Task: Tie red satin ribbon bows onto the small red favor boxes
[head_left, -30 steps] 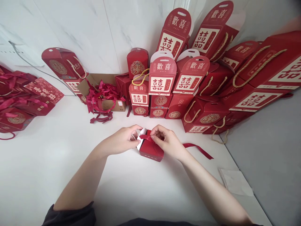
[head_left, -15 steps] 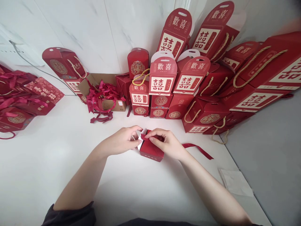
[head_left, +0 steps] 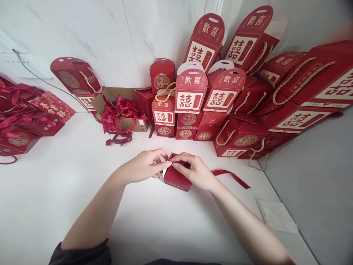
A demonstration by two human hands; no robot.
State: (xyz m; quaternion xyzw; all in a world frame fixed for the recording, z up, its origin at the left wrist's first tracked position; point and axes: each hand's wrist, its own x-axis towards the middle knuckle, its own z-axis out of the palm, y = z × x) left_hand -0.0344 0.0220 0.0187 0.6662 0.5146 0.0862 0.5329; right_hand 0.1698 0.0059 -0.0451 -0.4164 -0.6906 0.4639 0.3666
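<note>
A small red gift box (head_left: 176,179) sits on the white table (head_left: 55,191) in front of me, its white-lined top flaps folded nearly closed. My left hand (head_left: 143,166) pinches the flap at the box's left top. On the right side, my right hand (head_left: 194,170) rests over the box with its fingertips pinched on a red ribbon (head_left: 231,176). The ribbon's loose end trails off to the right across the table. Both hands meet at the top of the box.
A cardboard box of red ribbons (head_left: 121,112) stands behind the hands. Stacked red gift boxes with gold cord handles (head_left: 220,95) fill the back and right. More red boxes and ribbons (head_left: 24,114) lie at the left. A folded white paper (head_left: 275,215) lies near the table's right edge.
The box's white flap has been folded down and shows less. My right fingertips have moved left to meet my left fingers over the box top.
</note>
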